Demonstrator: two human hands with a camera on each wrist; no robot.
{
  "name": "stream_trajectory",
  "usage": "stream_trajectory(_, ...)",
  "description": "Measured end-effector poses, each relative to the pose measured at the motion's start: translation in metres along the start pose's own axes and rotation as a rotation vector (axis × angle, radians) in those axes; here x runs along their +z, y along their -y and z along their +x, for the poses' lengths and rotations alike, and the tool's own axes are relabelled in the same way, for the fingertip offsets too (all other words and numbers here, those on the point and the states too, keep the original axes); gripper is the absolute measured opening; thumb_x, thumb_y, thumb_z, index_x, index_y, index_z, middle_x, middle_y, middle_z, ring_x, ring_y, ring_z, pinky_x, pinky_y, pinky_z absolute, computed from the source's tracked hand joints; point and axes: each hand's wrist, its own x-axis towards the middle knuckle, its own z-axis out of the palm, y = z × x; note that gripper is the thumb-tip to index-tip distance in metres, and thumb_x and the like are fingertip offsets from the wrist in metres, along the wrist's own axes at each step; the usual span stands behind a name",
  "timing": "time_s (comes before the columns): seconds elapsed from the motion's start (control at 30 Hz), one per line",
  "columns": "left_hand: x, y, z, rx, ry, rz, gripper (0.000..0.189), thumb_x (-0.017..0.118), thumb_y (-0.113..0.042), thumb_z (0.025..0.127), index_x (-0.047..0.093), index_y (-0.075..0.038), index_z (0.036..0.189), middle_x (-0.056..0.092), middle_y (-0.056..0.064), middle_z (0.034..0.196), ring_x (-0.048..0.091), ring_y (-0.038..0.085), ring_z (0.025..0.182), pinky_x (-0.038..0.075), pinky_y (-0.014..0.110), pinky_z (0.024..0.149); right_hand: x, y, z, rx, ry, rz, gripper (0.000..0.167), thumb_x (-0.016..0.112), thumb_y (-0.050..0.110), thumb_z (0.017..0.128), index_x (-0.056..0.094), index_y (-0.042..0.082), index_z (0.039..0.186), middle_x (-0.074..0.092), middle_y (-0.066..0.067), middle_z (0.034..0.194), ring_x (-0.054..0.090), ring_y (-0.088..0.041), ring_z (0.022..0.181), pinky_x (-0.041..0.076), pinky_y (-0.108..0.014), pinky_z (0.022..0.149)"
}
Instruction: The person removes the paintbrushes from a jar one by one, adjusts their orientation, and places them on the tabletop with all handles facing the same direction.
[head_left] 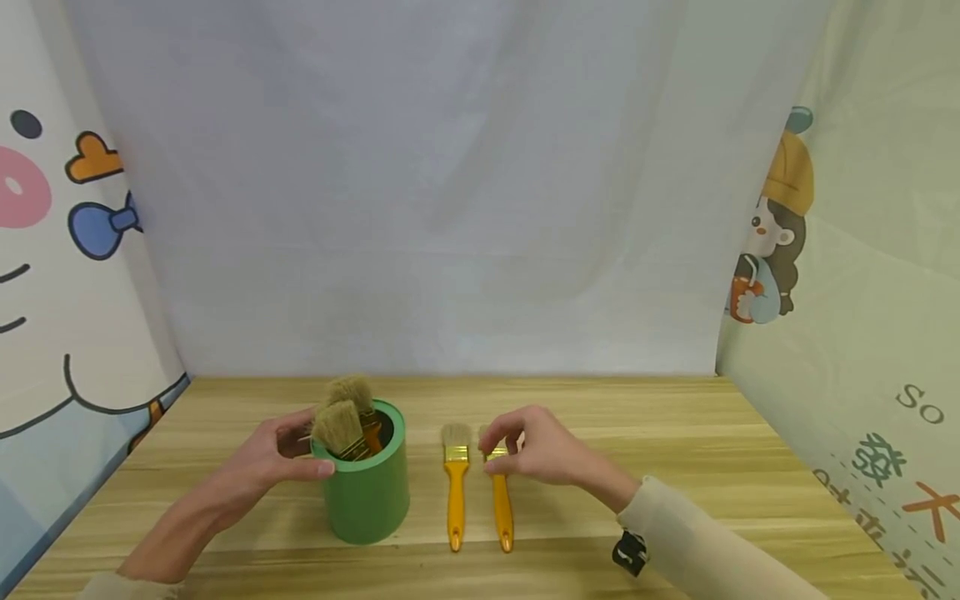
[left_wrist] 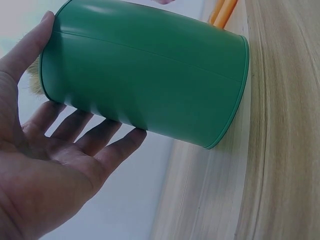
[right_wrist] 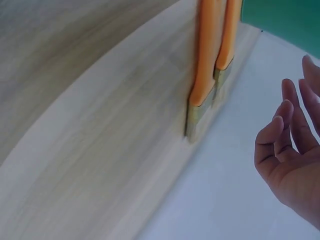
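A lane of tabletop [head_left: 426, 492] runs between the green cylindrical container [head_left: 367, 500] and the left paintbrush [head_left: 456, 500] — the slot between brush heads is narrower. The left hand [head_left: 273, 454] blocks the container's left side; the right hand [head_left: 543, 448] overhangs the right paintbrush [head_left: 502, 512].

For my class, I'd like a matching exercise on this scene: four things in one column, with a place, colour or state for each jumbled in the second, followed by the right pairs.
Things:
1. Can
2. Left hand
3. Right hand
4. Brushes outside the can

Descriptions:
A. Holding nothing
B. Lying side by side on the table
C. Green, with bristles showing at its top
D. Gripping the can near its top

Right pairs: 1-C, 2-D, 3-A, 4-B
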Motion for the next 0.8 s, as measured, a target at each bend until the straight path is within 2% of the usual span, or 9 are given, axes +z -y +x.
stream_trajectory(0.13,0.000,0.000,0.000,-0.005,-0.001,-0.001,0.080,0.076,-0.016,0.096,0.034,0.005,0.162,0.050,0.026,0.152,0.053,0.041,0.135,0.054,0.039,0.095,0.002,0.011,0.002,-0.033,0.012,-0.003,0.009,0.085,0.012,0.090,0.081,0.012,0.099,0.077,-0.003,0.098,0.057,-0.009,0.070,0.047,-0.026,0.064)
stream_trajectory(0.37,0.000,0.001,0.001,0.001,-0.002,-0.001,0.081,0.076,-0.015,0.096,0.034,0.005,0.162,0.050,0.027,0.152,0.052,0.043,0.135,0.055,0.040,0.095,0.003,0.025,0.007,-0.048,0.021,0.000,0.010,0.084,0.010,0.091,0.080,0.017,0.097,0.074,0.010,0.091,0.058,-0.009,0.071,0.048,-0.027,0.064)
stream_trajectory(0.8,0.000,0.001,0.001,0.011,0.007,0.000,0.079,0.075,-0.014,0.096,0.035,0.004,0.162,0.049,0.027,0.153,0.051,0.045,0.137,0.054,0.039,0.095,0.011,0.054,0.025,-0.125,0.004,0.018,0.012,0.084,0.010,0.091,0.079,0.016,0.101,0.072,0.014,0.087,0.056,-0.008,0.068,0.048,-0.027,0.064)
